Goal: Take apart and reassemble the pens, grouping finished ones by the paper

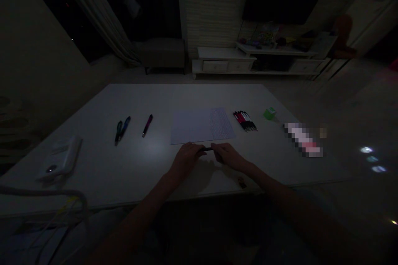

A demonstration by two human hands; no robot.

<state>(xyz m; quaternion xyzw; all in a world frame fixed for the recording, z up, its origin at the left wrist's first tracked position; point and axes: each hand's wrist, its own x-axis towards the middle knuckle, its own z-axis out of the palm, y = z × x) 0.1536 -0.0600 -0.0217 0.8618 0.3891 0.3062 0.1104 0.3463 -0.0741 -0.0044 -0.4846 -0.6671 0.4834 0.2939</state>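
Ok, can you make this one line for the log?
left hand: holds dark thin object, left end | right hand: holds right end | paper: on table, beyond hands | pen row: right of paper

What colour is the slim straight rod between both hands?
The slim straight rod looks black in this dim light; best seen in the head view.

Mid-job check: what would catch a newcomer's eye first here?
The left hand and right hand hold a dark slim object between them over the white table. Behind them lies a partly written sheet; to its right, a row of pens, then a bright green item.
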